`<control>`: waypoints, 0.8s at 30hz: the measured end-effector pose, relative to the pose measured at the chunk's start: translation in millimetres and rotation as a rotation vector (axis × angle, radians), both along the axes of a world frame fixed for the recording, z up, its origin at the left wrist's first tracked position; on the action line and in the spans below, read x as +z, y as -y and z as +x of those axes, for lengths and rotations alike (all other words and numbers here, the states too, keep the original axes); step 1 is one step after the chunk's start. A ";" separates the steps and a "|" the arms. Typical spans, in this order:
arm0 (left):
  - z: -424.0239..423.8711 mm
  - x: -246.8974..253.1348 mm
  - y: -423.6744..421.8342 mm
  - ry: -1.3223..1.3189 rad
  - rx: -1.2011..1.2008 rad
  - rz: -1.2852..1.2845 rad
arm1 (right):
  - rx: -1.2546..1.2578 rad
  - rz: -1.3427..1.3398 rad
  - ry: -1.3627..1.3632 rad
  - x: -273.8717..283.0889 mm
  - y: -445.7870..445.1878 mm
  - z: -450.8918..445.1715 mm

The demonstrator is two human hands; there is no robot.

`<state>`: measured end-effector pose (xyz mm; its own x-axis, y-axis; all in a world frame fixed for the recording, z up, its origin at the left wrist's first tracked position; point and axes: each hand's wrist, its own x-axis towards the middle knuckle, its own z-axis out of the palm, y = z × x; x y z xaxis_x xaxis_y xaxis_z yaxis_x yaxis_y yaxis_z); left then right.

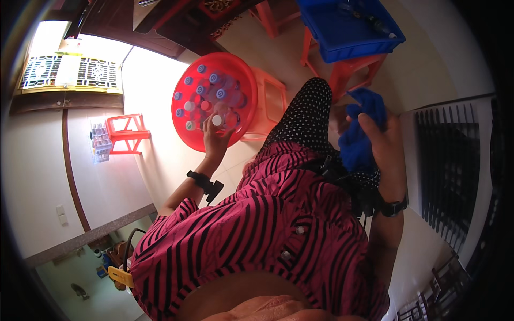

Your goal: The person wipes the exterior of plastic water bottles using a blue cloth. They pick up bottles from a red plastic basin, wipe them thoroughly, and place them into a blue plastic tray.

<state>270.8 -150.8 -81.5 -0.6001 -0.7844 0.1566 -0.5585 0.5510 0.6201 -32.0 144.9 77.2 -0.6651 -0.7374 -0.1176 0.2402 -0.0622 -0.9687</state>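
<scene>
In front of me to the left, a round red plastic tub (243,66) holds several clear plastic bottles, most with blue caps. A few caps are white or pink. My left hand (216,138) reaches over the tub's near side, its fingers and thumb around a white-capped bottle (217,120) that stands among the others. At my right side, my right hand (386,140) grips a bunched blue cloth (358,140). The thumb lies on top of the cloth, which partly hides the other fingers.
An orange-red plastic stool (275,102) stands beneath the tub's right side. Farther right, a blue plastic crate (329,28) with a clear bottle (375,26) in it rests on another red stool (353,68). Left by the wall, a red stool (126,134) touches a pale plastic basket (100,140).
</scene>
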 end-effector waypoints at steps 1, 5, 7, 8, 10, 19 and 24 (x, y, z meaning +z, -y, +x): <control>-2.0 1.3 -1.7 0.017 0.011 -0.027 | 0.011 0.006 -0.004 -1.0 -0.3 -0.8; -5.3 -4.0 -0.9 0.005 0.056 0.057 | -0.007 0.029 -0.028 -2.6 0.2 -0.9; -7.0 -7.2 -0.1 0.040 0.039 -0.028 | -0.014 0.028 -0.029 -3.7 0.2 -0.9; -6.8 -9.2 0.8 0.044 0.032 -0.059 | -0.014 0.029 -0.029 -3.8 0.2 -1.1; -5.1 -14.4 3.4 0.050 0.017 -0.121 | -0.013 0.030 -0.029 -3.8 0.2 -1.4; -7.7 -12.6 1.1 0.100 0.137 0.081 | -0.016 0.026 -0.025 -3.6 -0.4 -1.2; -0.2 -8.5 0.6 0.013 0.157 0.127 | 0.007 0.021 -0.023 -1.7 -2.5 -1.3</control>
